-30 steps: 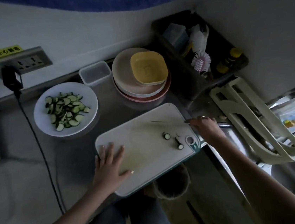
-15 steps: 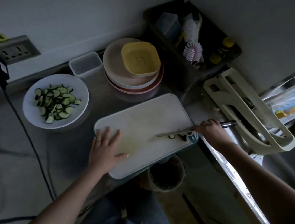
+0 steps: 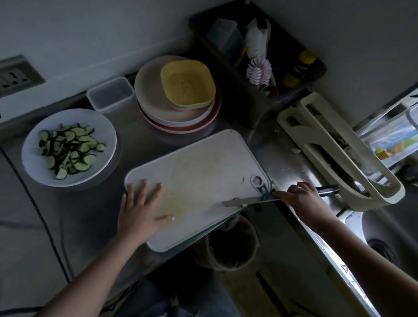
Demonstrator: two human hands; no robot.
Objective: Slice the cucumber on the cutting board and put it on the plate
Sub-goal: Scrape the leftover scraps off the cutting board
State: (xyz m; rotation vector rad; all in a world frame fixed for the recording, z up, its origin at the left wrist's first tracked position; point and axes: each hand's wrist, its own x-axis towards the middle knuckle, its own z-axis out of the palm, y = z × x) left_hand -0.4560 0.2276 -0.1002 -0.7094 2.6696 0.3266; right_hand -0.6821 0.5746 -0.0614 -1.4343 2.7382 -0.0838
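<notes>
A white plate on the left holds a heap of cucumber slices. The white cutting board lies in the middle, its near corner overhanging the counter edge. My left hand presses flat on the board's near left part, fingers spread. My right hand grips a black-handled knife whose blade lies low across the board's right edge. One or two small dark cucumber bits sit at the blade, right at that edge.
A bin stands on the floor below the board's overhanging edge. Stacked plates with a yellow dish and a clear box sit behind. A knife rack, a dark caddy, a sink and a power cable are nearby.
The knife swept the leftover cucumber ends from near the board's hole to its right edge above the bin. My left hand stayed pressed on the board.
</notes>
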